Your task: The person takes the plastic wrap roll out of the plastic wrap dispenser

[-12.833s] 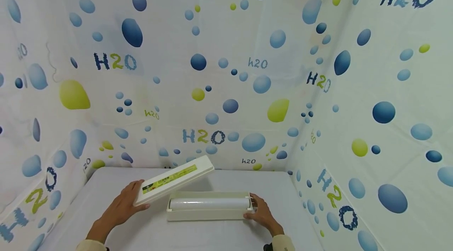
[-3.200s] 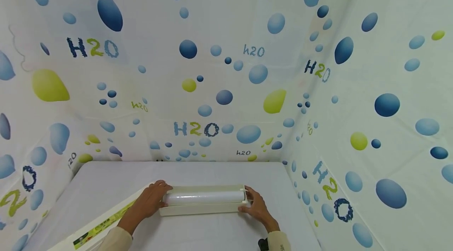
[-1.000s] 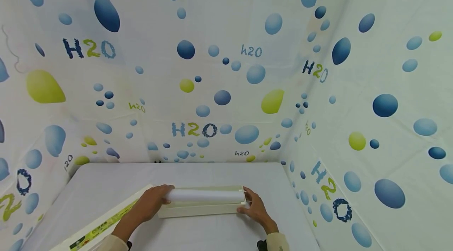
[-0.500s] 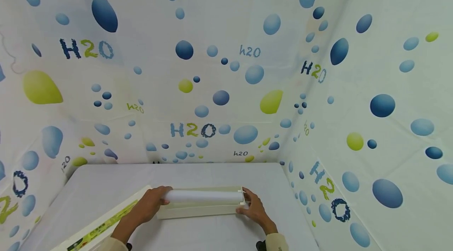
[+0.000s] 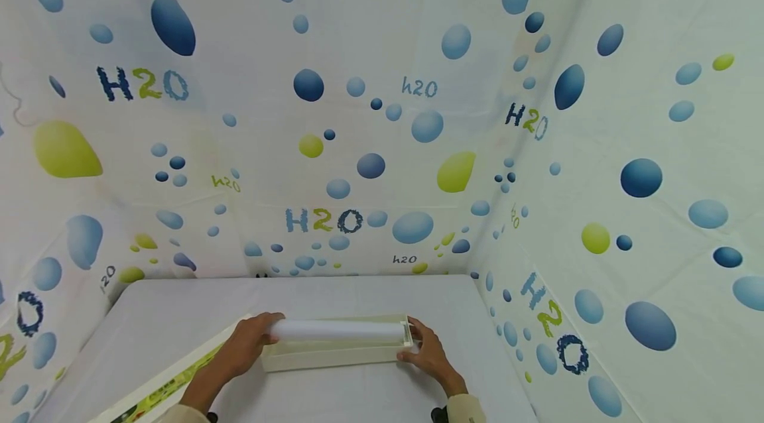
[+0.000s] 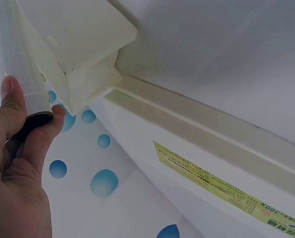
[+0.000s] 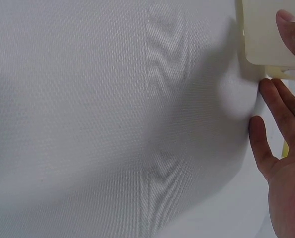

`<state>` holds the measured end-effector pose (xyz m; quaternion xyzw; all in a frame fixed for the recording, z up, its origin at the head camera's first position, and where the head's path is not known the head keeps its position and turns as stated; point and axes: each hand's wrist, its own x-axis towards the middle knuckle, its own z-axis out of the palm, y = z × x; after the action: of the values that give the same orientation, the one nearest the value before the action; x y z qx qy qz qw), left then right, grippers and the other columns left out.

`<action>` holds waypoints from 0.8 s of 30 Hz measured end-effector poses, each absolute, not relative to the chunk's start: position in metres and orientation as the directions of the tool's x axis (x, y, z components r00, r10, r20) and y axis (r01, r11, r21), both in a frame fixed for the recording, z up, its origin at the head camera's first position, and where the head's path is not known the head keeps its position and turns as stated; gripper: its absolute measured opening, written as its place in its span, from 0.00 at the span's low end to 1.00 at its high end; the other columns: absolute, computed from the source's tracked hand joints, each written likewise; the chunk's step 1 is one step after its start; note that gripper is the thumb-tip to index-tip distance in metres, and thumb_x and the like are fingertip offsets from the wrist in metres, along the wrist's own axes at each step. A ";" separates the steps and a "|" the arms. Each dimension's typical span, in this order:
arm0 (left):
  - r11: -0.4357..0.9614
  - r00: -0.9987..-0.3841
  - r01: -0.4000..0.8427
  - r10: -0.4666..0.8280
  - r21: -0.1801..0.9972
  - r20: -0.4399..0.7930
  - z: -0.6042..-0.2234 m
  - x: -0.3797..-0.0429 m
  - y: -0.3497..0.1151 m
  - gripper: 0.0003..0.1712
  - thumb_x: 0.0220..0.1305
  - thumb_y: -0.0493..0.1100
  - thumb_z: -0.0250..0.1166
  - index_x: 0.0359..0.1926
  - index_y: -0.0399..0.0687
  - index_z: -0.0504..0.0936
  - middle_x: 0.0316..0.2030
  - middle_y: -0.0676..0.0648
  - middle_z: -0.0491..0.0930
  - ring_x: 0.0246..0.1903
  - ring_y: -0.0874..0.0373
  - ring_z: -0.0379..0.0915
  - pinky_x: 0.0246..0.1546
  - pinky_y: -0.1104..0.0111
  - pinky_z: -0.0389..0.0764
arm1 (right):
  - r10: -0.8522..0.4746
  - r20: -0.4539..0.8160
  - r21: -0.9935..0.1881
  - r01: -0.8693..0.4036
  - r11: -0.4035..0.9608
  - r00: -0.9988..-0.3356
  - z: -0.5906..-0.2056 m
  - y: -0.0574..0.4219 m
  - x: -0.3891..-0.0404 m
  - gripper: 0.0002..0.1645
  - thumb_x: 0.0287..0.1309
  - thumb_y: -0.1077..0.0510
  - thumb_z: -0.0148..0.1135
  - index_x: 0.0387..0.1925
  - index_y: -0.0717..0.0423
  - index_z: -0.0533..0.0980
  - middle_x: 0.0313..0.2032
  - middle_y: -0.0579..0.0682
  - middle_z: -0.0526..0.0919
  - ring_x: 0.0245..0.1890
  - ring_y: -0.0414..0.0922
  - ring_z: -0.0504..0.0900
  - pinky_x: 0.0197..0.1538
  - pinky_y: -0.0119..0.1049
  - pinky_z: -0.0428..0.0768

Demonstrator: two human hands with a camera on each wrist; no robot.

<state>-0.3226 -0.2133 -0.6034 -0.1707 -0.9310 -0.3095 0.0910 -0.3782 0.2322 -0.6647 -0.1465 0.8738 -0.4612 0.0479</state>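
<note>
My left hand (image 5: 247, 343) grips the left end of a white roll of cling film (image 5: 340, 330), thumb and fingers round it. In the left wrist view the roll's dark open end shows beside the fingers. That end is raised above the long cream box (image 5: 334, 361), while the right end sits inside the box. My right hand (image 5: 431, 351) holds the box's right end, thumb at the front and fingers behind the end wall. In the right wrist view the thumb (image 7: 291, 34) lies on the box's side.
The box's long white lid (image 5: 173, 383), with a yellow-green printed label, lies slantwise on the white-covered table (image 5: 334, 396), under my left forearm. A white curtain (image 5: 382, 45) with blue and green drops stands behind and at both sides.
Earlier my left hand held the lid; the lid now lies on the table at left. The left hand has since taken the roll's left end, raised it and drawn it slightly left. The right hand stays.
</note>
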 end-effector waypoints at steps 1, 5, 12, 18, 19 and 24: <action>0.750 -0.930 0.363 0.257 0.553 0.261 -0.603 -0.323 -0.213 0.22 0.68 0.36 0.72 0.61 0.40 0.84 0.55 0.43 0.90 0.49 0.48 0.87 0.52 0.56 0.87 | -0.300 0.051 -0.820 -0.211 0.532 -0.952 -0.664 0.232 -0.378 0.55 0.54 0.59 0.85 0.78 0.66 0.67 0.65 0.69 0.83 0.63 0.67 0.85 0.63 0.70 0.80; 0.753 -0.943 0.332 0.245 0.569 0.226 -0.602 -0.325 -0.213 0.22 0.69 0.37 0.71 0.62 0.39 0.83 0.56 0.41 0.89 0.52 0.44 0.87 0.53 0.53 0.86 | -0.293 0.051 -0.816 -0.209 0.539 -0.955 -0.664 0.232 -0.377 0.54 0.54 0.61 0.85 0.78 0.67 0.67 0.65 0.70 0.83 0.62 0.68 0.84 0.63 0.71 0.80; 0.747 -0.963 0.269 0.211 0.608 0.166 -0.597 -0.331 -0.212 0.24 0.70 0.38 0.70 0.65 0.38 0.82 0.59 0.37 0.88 0.53 0.44 0.86 0.56 0.45 0.83 | -0.280 0.058 -0.803 -0.211 0.558 -0.958 -0.663 0.231 -0.376 0.53 0.54 0.62 0.85 0.78 0.64 0.68 0.65 0.68 0.84 0.62 0.67 0.84 0.61 0.69 0.81; 0.737 -0.975 0.220 0.189 0.639 0.118 -0.592 -0.335 -0.212 0.25 0.72 0.38 0.69 0.67 0.38 0.80 0.61 0.36 0.86 0.55 0.45 0.84 0.60 0.39 0.80 | -0.293 0.065 -0.796 -0.227 0.561 -0.954 -0.666 0.233 -0.379 0.53 0.55 0.59 0.85 0.78 0.64 0.67 0.65 0.69 0.84 0.62 0.68 0.84 0.60 0.68 0.83; 0.738 -0.975 0.219 0.187 0.639 0.119 -0.592 -0.336 -0.212 0.25 0.72 0.37 0.69 0.68 0.38 0.80 0.61 0.36 0.86 0.54 0.45 0.84 0.59 0.39 0.81 | -0.297 0.066 -0.796 -0.230 0.559 -0.953 -0.666 0.233 -0.379 0.54 0.55 0.59 0.85 0.78 0.65 0.67 0.65 0.69 0.84 0.62 0.68 0.84 0.60 0.68 0.83; 0.731 -0.973 0.231 0.180 0.642 0.144 -0.591 -0.340 -0.209 0.25 0.72 0.36 0.69 0.68 0.38 0.80 0.59 0.37 0.86 0.51 0.47 0.84 0.54 0.46 0.85 | -0.289 0.052 -0.811 -0.210 0.546 -0.956 -0.664 0.231 -0.379 0.54 0.55 0.59 0.85 0.79 0.65 0.67 0.66 0.70 0.83 0.63 0.70 0.83 0.62 0.71 0.81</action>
<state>-0.3400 -0.2091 -0.5913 -0.1106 -0.9296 -0.3497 0.0361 -0.3790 0.2313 -0.6644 -0.1421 0.8782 -0.4546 0.0439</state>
